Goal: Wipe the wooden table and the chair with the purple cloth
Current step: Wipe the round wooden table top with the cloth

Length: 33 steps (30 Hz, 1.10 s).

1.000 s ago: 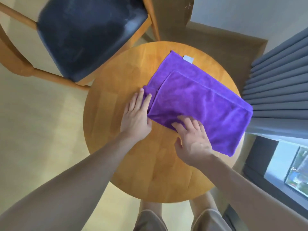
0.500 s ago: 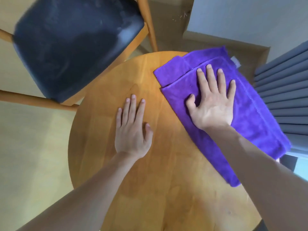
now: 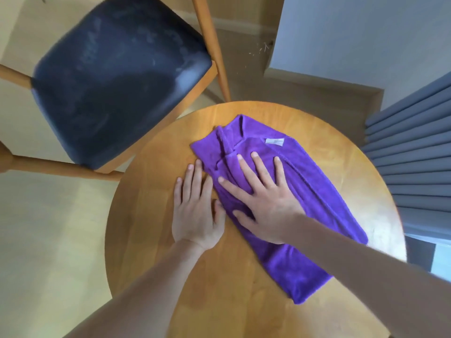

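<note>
Both hands lie flat with fingers straight and spread: our right hand point(image 3: 266, 203) presses the purple cloth point(image 3: 305, 198) onto the round wooden table point(image 3: 151, 240), our left hand point(image 3: 195, 211) rests on bare wood touching the cloth's near edge. We judge the bunched fold by the label point(image 3: 274, 141) could ruck further and skip wood. Room is open toward us; the chair point(image 3: 117, 76) crowds the left rim and the curtain point(image 3: 415, 154) the right.
</note>
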Each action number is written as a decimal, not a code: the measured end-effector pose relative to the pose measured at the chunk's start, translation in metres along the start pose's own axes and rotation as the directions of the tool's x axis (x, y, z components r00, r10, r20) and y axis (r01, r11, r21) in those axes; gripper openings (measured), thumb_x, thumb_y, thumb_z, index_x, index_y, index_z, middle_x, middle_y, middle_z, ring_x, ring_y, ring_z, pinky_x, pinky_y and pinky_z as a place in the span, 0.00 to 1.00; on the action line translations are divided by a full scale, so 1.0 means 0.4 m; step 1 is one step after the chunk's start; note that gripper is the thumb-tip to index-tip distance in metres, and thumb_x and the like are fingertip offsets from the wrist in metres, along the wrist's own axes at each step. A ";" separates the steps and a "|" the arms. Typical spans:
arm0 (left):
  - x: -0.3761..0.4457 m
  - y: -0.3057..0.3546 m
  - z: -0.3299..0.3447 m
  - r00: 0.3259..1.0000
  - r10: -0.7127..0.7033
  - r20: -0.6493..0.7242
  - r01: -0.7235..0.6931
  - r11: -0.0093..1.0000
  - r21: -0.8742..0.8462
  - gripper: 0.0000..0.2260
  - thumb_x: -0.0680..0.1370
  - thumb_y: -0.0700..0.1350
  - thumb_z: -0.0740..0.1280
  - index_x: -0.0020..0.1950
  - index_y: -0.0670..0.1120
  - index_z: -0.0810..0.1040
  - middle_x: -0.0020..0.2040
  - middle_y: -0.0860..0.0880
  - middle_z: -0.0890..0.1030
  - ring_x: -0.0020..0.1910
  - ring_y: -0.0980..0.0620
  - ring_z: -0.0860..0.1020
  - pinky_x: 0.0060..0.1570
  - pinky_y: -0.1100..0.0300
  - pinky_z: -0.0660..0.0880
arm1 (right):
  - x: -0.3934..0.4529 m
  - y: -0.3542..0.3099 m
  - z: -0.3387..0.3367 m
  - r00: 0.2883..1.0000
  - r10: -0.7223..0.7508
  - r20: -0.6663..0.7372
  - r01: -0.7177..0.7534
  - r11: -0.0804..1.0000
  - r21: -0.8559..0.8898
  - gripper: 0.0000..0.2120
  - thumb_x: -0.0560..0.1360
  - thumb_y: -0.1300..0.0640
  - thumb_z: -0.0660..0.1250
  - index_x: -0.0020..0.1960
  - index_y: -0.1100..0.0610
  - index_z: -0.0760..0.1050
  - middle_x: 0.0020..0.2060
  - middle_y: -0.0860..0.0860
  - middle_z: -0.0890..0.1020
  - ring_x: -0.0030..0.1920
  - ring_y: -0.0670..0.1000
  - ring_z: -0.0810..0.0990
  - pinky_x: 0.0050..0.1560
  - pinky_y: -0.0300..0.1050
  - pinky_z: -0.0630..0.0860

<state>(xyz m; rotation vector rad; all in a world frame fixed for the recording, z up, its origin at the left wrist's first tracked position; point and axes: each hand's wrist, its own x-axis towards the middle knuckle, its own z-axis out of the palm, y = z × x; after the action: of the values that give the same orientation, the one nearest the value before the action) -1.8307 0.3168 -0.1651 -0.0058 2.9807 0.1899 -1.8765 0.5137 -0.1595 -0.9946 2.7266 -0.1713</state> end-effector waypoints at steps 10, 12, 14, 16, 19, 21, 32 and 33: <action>0.000 -0.003 0.013 0.999 0.006 -0.039 -0.006 1.000 -0.001 0.31 0.81 0.51 0.51 0.85 0.50 0.53 0.85 0.47 0.49 0.84 0.49 0.47 0.81 0.45 0.49 | 0.095 0.201 -0.050 0.761 0.643 -0.088 -0.634 0.766 0.106 0.32 0.80 0.40 0.47 0.83 0.43 0.46 0.82 0.58 0.56 0.81 0.63 0.49 0.77 0.70 0.47; -0.002 -0.003 0.012 0.999 0.002 -0.038 -0.002 1.000 0.002 0.31 0.81 0.51 0.52 0.85 0.50 0.53 0.85 0.47 0.50 0.84 0.49 0.48 0.81 0.45 0.50 | 0.123 0.133 -0.044 0.712 0.694 -0.104 -0.677 0.718 0.161 0.32 0.80 0.42 0.48 0.83 0.46 0.47 0.81 0.59 0.55 0.81 0.63 0.49 0.77 0.70 0.46; -0.001 -0.002 0.011 0.999 -0.004 -0.036 0.004 1.000 0.003 0.31 0.81 0.51 0.52 0.85 0.51 0.53 0.85 0.47 0.51 0.84 0.50 0.48 0.81 0.45 0.51 | 0.111 0.076 -0.028 0.795 0.596 -0.113 -0.583 0.802 0.128 0.32 0.80 0.44 0.48 0.83 0.47 0.48 0.82 0.58 0.54 0.81 0.63 0.48 0.78 0.70 0.46; -0.001 -0.001 0.010 1.000 -0.008 -0.028 0.008 1.000 0.007 0.31 0.80 0.52 0.52 0.84 0.51 0.54 0.85 0.47 0.52 0.84 0.50 0.48 0.81 0.45 0.53 | 0.064 0.047 -0.009 0.935 0.343 -0.093 -0.340 0.939 0.049 0.32 0.81 0.44 0.48 0.83 0.47 0.48 0.82 0.56 0.55 0.82 0.62 0.49 0.77 0.70 0.48; 0.000 0.002 0.008 1.000 -0.015 -0.025 0.015 1.000 0.000 0.30 0.79 0.50 0.54 0.82 0.48 0.60 0.85 0.46 0.54 0.84 0.50 0.49 0.81 0.45 0.53 | -0.005 0.108 -0.012 0.994 -0.105 0.013 0.105 0.994 -0.016 0.31 0.81 0.42 0.51 0.83 0.44 0.50 0.81 0.54 0.60 0.79 0.60 0.58 0.77 0.67 0.54; -0.001 0.005 0.009 1.000 -0.020 -0.025 0.019 1.000 -0.011 0.31 0.78 0.50 0.54 0.82 0.47 0.61 0.85 0.46 0.53 0.84 0.50 0.48 0.81 0.44 0.53 | -0.011 0.197 -0.030 0.973 -0.226 0.052 0.229 0.972 -0.053 0.32 0.79 0.41 0.54 0.82 0.43 0.54 0.78 0.53 0.66 0.72 0.58 0.66 0.75 0.64 0.61; 0.002 0.000 0.006 1.000 -0.031 -0.006 0.031 0.999 0.039 0.33 0.78 0.52 0.55 0.84 0.50 0.55 0.85 0.48 0.51 0.84 0.51 0.47 0.81 0.44 0.53 | 0.005 0.085 -0.017 0.919 0.380 -0.108 -0.374 0.924 0.077 0.35 0.77 0.45 0.55 0.83 0.50 0.52 0.81 0.60 0.57 0.81 0.63 0.51 0.78 0.67 0.49; 0.004 0.001 0.005 1.000 -0.028 -0.008 0.028 0.999 0.026 0.33 0.78 0.52 0.54 0.84 0.50 0.56 0.85 0.48 0.51 0.84 0.51 0.47 0.81 0.44 0.53 | -0.024 0.092 -0.013 0.983 0.170 -0.071 -0.168 0.985 0.038 0.35 0.78 0.45 0.56 0.83 0.49 0.52 0.81 0.58 0.58 0.81 0.62 0.52 0.78 0.67 0.51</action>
<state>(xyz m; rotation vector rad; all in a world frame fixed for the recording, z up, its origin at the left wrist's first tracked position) -1.8318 0.3176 -0.1672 -0.0451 2.9887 0.1477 -1.8934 0.5481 -0.1596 -0.7574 2.8496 -0.2247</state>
